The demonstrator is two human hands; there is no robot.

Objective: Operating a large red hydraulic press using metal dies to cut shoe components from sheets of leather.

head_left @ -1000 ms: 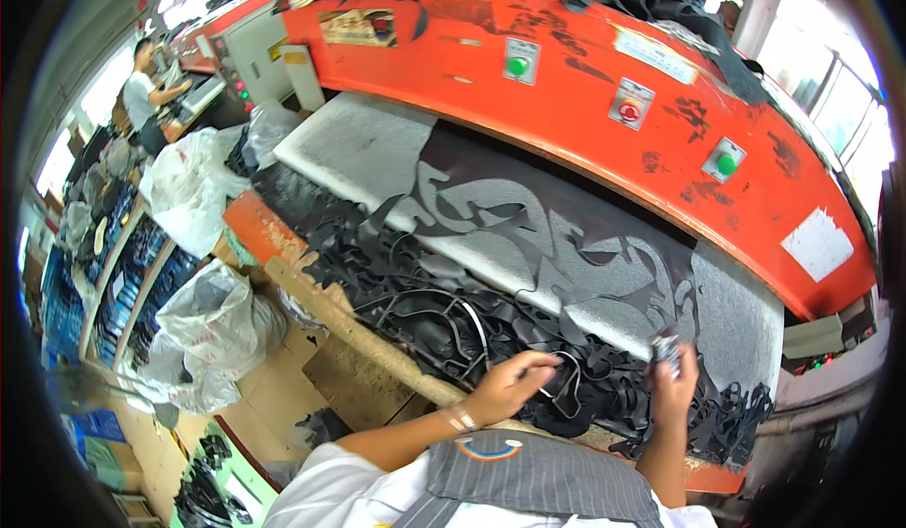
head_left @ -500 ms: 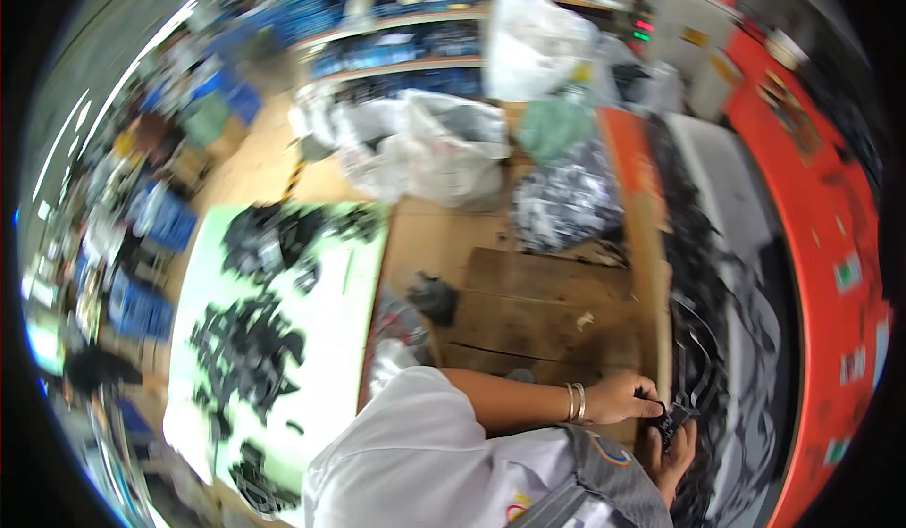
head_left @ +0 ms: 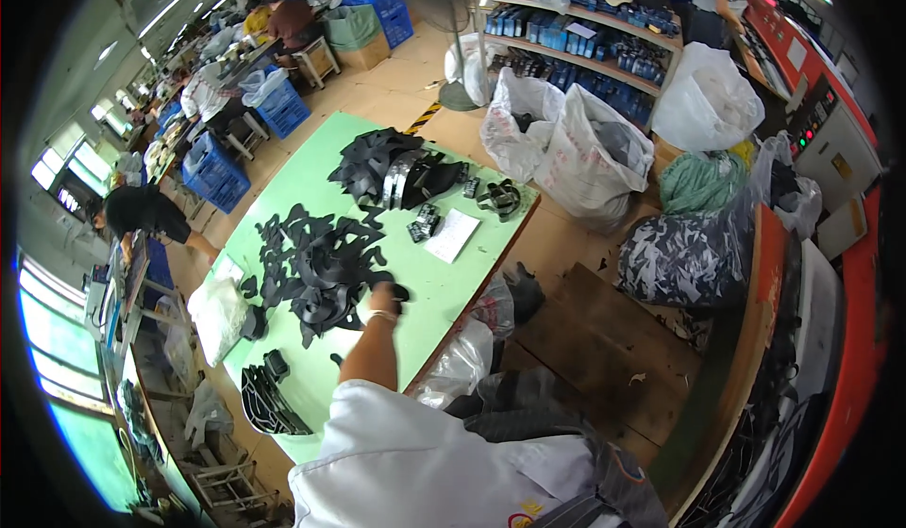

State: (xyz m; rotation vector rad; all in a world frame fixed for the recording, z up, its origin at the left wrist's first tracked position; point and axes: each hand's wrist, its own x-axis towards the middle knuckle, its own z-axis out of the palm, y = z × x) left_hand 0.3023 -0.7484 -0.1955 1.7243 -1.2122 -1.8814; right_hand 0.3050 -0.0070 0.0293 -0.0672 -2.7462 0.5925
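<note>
At the far left, a co-worker in black (head_left: 146,212) bends beside a workbench. Nearer, a white bag (head_left: 218,318) rests at the left edge of the green table (head_left: 444,292), and a nested set of black curved pieces (head_left: 267,403) lies toward its near corner. To the right of these, a loose pile of black cut pieces (head_left: 316,268) spreads over the middle of the table, the pieces overlapping at all angles.

The left hand (head_left: 381,301) is at the right edge of this pile, with a small dark piece (head_left: 400,293) at its fingers. The hand is blurred, so I cannot tell whether the fingers pinch that piece or only touch it. The right hand is out of view.

Beyond the hand lie a white paper (head_left: 453,236) and a banded black bundle (head_left: 401,181); a black coil (head_left: 500,199) sits near the table's right corner. Farther right stand white sacks (head_left: 613,174), then the red machine (head_left: 854,339).

The step in hand appears to be handling pieces at the pile's edge; the next move seems to call for a sure hold on the dark piece, clear of its neighbours.
</note>
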